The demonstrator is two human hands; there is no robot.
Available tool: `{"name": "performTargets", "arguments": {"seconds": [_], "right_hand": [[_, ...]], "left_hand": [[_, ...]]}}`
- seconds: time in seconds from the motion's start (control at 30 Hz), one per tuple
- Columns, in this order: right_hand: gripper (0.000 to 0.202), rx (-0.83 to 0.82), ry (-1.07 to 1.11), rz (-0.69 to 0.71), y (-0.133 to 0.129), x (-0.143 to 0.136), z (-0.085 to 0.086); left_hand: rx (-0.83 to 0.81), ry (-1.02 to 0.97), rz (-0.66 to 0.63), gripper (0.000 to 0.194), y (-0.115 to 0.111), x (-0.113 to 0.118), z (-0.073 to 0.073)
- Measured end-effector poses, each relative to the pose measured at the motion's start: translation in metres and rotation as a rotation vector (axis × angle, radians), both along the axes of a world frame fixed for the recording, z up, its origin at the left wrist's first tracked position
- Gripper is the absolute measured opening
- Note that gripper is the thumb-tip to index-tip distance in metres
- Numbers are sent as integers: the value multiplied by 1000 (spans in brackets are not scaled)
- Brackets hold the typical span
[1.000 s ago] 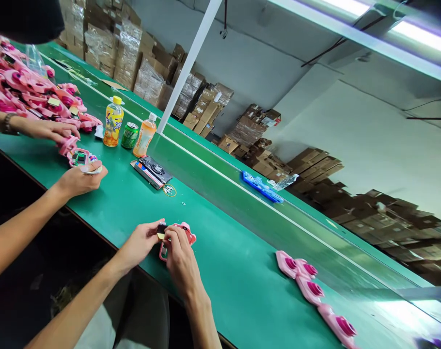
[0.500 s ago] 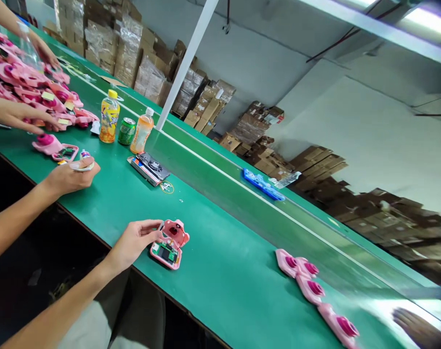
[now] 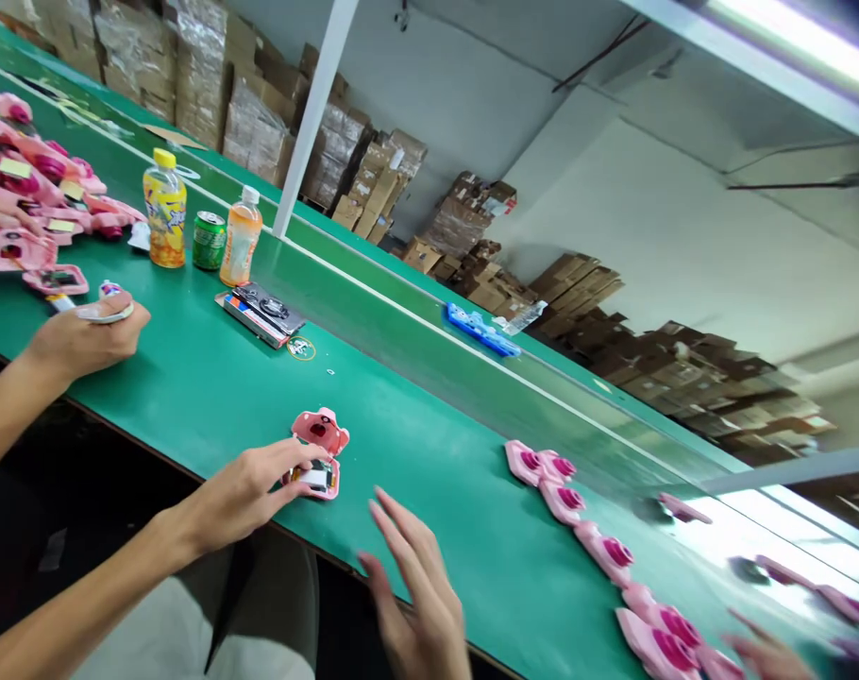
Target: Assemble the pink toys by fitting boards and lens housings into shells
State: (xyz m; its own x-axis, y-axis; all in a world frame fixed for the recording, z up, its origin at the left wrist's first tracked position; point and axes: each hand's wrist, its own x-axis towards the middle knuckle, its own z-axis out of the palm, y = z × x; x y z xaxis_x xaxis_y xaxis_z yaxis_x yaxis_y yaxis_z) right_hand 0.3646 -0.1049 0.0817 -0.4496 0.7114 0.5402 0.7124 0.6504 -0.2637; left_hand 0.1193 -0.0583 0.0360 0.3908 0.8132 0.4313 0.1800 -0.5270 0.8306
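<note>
An opened pink toy camera [image 3: 321,431] lies on the green table, its front half flipped back and circuit board exposed in the lower half. My left hand [image 3: 260,486] grips the lower half's left side, thumb and fingers bent over it. A flat white block [image 3: 314,479], perhaps a battery, lies over the board by the fingertips. Over the table's front edge, to the right of the camera, my right hand [image 3: 422,595] has its fingers spread and holds nothing.
A co-worker's hand [image 3: 93,335] holds a small tube at left, near a pink camera pile [image 3: 40,179]. Bottles [image 3: 165,212], a can [image 3: 209,241] and a flat box [image 3: 260,316] stand behind. Pink shells [image 3: 603,552] line the right, by another person's blurred hand [image 3: 766,650].
My right hand has come into view from below. My left hand has shifted from the camera's hinge side onto its lower half, where the white block now shows. The view has swung right.
</note>
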Motion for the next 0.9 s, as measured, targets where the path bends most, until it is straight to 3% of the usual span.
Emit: {"name": "performTargets", "arguments": {"seconds": [0.17,0.27,0.33,0.43,0.5,0.73,0.9], "right_hand": [[25,-155,-21,271,45,-51,-5],[20,-206,103,216,50,-49,-5],[20,-272,185,146,49,-43,-4],[25,-344,268,131,50,-38,-6],[29,-339,277,153,53,-38,-10],[38,-194,77,162,53,-28,-30],[44,-114,-83,194,54,-31,-30]], "left_hand": [[-138,-99,26,40,-4,-2,2],[-247,-185,60,59,-3,-5,-2],[-223,-176,127,63,0,-4,-5],[-156,-66,232,32,5,3,-8],[-144,13,257,18,8,9,-9],[-148,66,369,19,5,19,-18],[-85,110,405,21,3,22,-23]]}}
